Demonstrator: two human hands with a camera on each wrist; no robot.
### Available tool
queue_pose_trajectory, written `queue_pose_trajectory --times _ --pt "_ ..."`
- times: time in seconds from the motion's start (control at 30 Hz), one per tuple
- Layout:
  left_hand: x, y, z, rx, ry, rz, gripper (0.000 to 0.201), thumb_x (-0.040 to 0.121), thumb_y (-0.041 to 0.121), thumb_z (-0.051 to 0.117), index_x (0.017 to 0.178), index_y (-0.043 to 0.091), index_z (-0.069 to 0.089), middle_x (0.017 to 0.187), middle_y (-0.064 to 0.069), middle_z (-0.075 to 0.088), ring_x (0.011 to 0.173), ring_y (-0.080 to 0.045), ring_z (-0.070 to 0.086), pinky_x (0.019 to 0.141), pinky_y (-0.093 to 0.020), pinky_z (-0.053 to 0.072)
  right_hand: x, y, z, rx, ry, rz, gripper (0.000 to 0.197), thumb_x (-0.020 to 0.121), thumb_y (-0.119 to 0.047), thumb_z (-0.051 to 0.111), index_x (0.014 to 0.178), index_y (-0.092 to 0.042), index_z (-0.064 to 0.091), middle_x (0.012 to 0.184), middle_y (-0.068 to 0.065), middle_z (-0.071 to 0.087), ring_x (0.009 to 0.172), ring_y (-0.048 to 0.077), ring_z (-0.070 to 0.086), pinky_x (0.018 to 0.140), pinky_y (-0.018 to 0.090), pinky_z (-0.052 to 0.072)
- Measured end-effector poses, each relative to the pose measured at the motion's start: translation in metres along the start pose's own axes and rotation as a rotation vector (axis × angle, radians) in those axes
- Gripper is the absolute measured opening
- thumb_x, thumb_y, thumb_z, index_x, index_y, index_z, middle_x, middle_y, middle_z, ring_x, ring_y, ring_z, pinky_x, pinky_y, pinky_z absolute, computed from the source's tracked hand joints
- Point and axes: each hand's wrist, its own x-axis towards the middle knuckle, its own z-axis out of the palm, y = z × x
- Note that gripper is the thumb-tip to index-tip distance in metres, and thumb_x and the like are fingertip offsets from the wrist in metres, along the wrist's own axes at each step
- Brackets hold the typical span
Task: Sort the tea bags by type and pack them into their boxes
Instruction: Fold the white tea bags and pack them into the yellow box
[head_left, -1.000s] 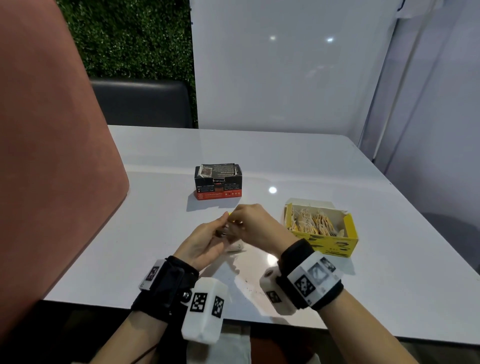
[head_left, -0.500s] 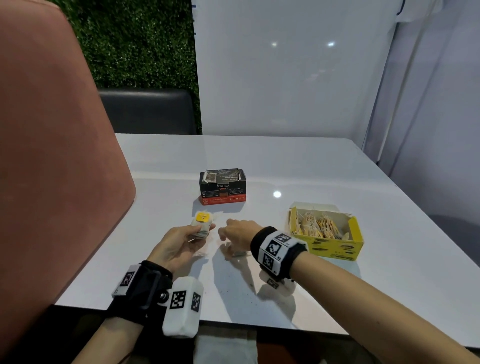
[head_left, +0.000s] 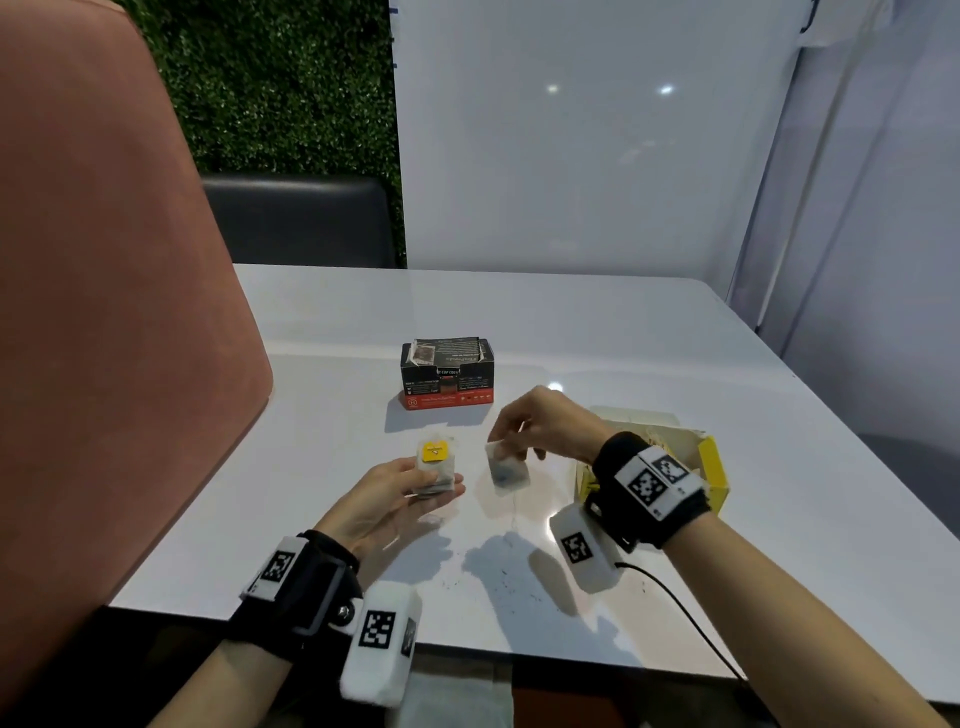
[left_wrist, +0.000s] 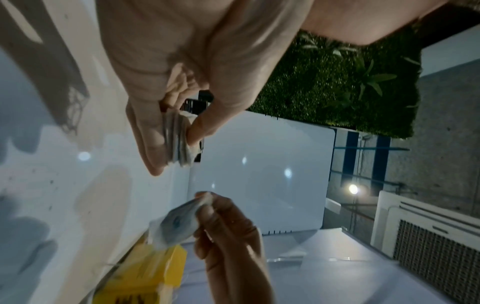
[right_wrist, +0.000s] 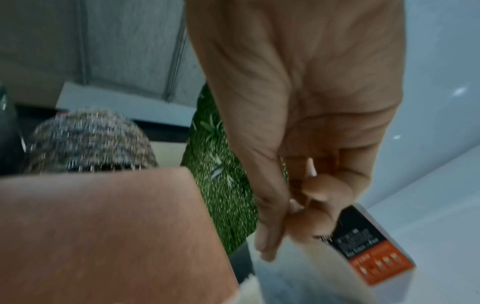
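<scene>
Lifting one tea bag off the worktop, the right hand now pinches it beside the yellow box, while the left hand grips the yellow-tagged stack, so sorting continues.

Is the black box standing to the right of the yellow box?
No, the black box stands left of the yellow box, farther back on the table.

The white table is open behind the black box. The yellow box blocks the right, maybe touching the wrist.
</scene>
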Motion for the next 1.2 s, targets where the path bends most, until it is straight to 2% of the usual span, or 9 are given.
queue_pose_trajectory --times 0.13,0.3,0.4,0.5,0.6,0.7,0.87,1.0,1.2 --pt "-0.002 -0.005 0.018 -0.010 -0.065 -0.020 0.066 0.089 -0.009 0.050 0.145 0.020 0.029 0.111 -0.030 0.062 0.100 -0.040 0.065 0.078 -0.034 0.058 -0.008 -0.002 -0.010 0.036 0.138 -0.012 0.003 0.084 -0.009 0.066 0.083 -0.007 0.068 0.074 0.004 0.067 0.055 0.007 0.061 0.045 0.017 0.045" --pt "-0.005 -0.009 0.039 0.052 -0.131 0.015 0.056 0.091 -0.006 0.049 0.141 0.017 0.039 0.117 -0.026 0.060 0.098 -0.037 0.066 0.076 -0.030 0.059 -0.017 -0.014 0.008 -0.088 0.481 -0.125 0.007 0.087 -0.015 0.062 0.088 -0.011 0.068 0.082 0.004 0.073 0.073 0.019 0.067 0.069 0.036 0.056" --pt "-0.004 -0.013 0.045 0.067 -0.075 0.099 0.064 0.089 -0.005 0.052 0.145 0.018 0.029 0.114 -0.023 0.062 0.094 -0.033 0.069 0.081 -0.030 0.057 -0.035 -0.013 0.035 -0.230 0.419 -0.178 0.015 0.092 -0.023 0.056 0.101 -0.015 0.065 0.087 0.004 0.074 0.076 0.023 0.067 0.070 0.035 0.054" --pt "0.001 -0.018 0.048 0.057 -0.005 0.114 0.065 0.090 -0.004 0.052 0.146 0.009 0.023 0.104 -0.020 0.067 0.084 -0.023 0.071 0.072 -0.024 0.058 -0.049 -0.007 0.052 -0.301 0.429 -0.201 0.016 0.092 -0.018 0.055 0.107 -0.015 0.060 0.080 0.011 0.071 0.070 0.032 0.063 0.059 0.034 0.047" --pt "0.003 -0.020 0.049 0.131 -0.051 0.136 0.037 0.091 -0.004 0.049 0.128 -0.008 0.046 0.103 -0.022 0.069 0.092 -0.023 0.069 0.080 -0.025 0.056 -0.054 -0.008 0.060 -0.341 0.452 -0.227 0.017 0.090 -0.013 0.055 0.106 -0.015 0.057 0.076 0.012 0.069 0.066 0.035 0.060 0.055 0.035 0.041" --pt "0.002 -0.018 0.049 0.152 -0.085 0.158 0.023 0.092 -0.005 0.045 0.108 -0.009 0.061 0.106 -0.022 0.067 0.095 -0.021 0.067 0.084 -0.022 0.055 -0.054 -0.007 0.061 -0.349 0.445 -0.230 0.017 0.092 -0.013 0.053 0.108 -0.014 0.056 0.079 0.012 0.069 0.069 0.036 0.060 0.056 0.035 0.038" --pt "-0.001 -0.009 0.045 -0.004 -0.156 0.133 0.025 0.092 0.004 0.047 0.106 -0.010 0.062 0.102 -0.021 0.065 0.096 -0.023 0.064 0.092 -0.029 0.053 -0.055 -0.005 0.054 -0.322 0.416 -0.213 0.025 0.092 -0.015 0.051 0.116 -0.023 0.053 0.106 0.000 0.070 0.093 0.027 0.062 0.070 0.037 0.049" --pt "-0.002 -0.005 0.046 -0.023 -0.176 0.144 0.031 0.092 0.019 0.053 0.107 -0.006 0.065 0.098 -0.016 0.069 0.094 -0.022 0.067 0.085 -0.028 0.056 -0.056 -0.007 0.048 -0.225 0.337 -0.208 0.036 0.090 -0.002 0.044 0.121 -0.020 0.050 0.119 0.002 0.065 0.104 0.027 0.058 0.086 0.037 0.048" --pt "0.004 -0.005 0.045 0.032 -0.172 0.104 0.026 0.089 0.000 0.054 0.111 -0.013 0.058 0.113 -0.025 0.064 0.100 -0.029 0.068 0.088 -0.028 0.055 -0.060 -0.007 0.026 0.016 0.340 -0.186 0.041 0.086 0.009 0.043 0.118 -0.016 0.042 0.119 -0.002 0.067 0.097 0.011 0.066 0.081 0.025 0.053"
